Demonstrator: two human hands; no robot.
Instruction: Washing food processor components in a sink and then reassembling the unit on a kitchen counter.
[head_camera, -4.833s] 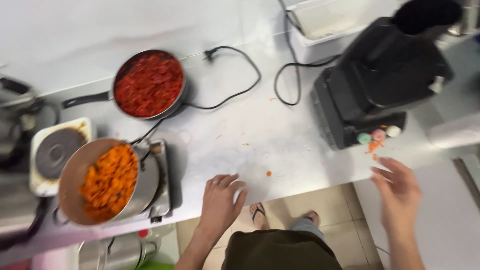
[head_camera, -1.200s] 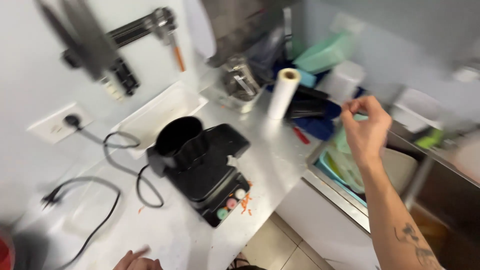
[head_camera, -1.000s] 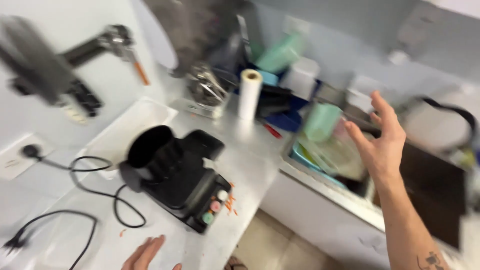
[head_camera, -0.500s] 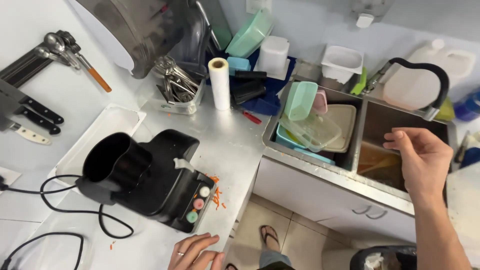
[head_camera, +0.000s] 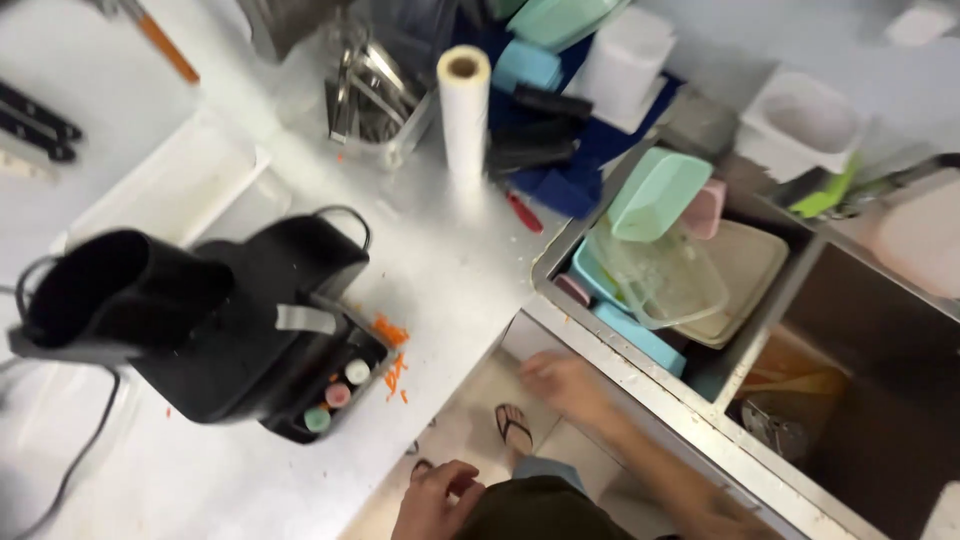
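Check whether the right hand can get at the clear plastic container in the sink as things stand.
Probably yes: the right hand hovers at the sink edge, and the clear plastic container lies on top of the pile, uncovered.

Count on the bench (head_camera: 440, 270): one black food-processor machine (head_camera: 200, 320) near the front edge with three round buttons (head_camera: 338, 393), one paper roll (head_camera: 464, 110) toward the back edge, one metal utensil caddy (head_camera: 378, 95), one red-handled tool (head_camera: 523, 212). Sink basin (head_camera: 560, 250) at the bench's right end: two teal containers (head_camera: 655, 190), one pink tub (head_camera: 706, 208), one clear lidded box (head_camera: 665, 280), one beige tray (head_camera: 750, 265). Two hands: left (head_camera: 437, 497), right (head_camera: 560, 385).
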